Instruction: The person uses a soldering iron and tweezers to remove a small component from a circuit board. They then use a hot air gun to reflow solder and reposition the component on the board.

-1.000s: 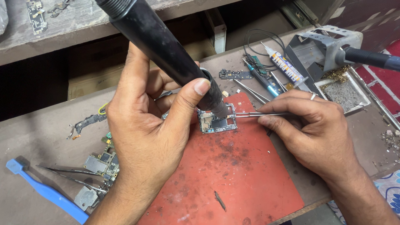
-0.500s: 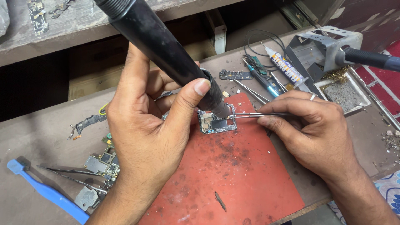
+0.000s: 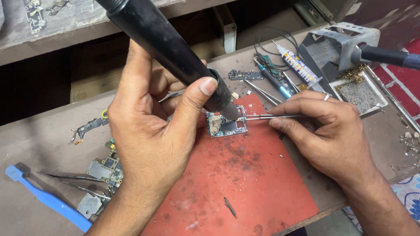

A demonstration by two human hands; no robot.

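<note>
Head view: the left hand (image 3: 148, 144) wraps the black hot-air wand (image 3: 175, 57), nozzle slanting down-right onto the small circuit board (image 3: 226, 125); the right hand (image 3: 332, 135) pinches tweezers (image 3: 271, 117) lying level, tips at the board's right edge, on the red mat (image 3: 245, 188) with open room toward the near edge
</note>
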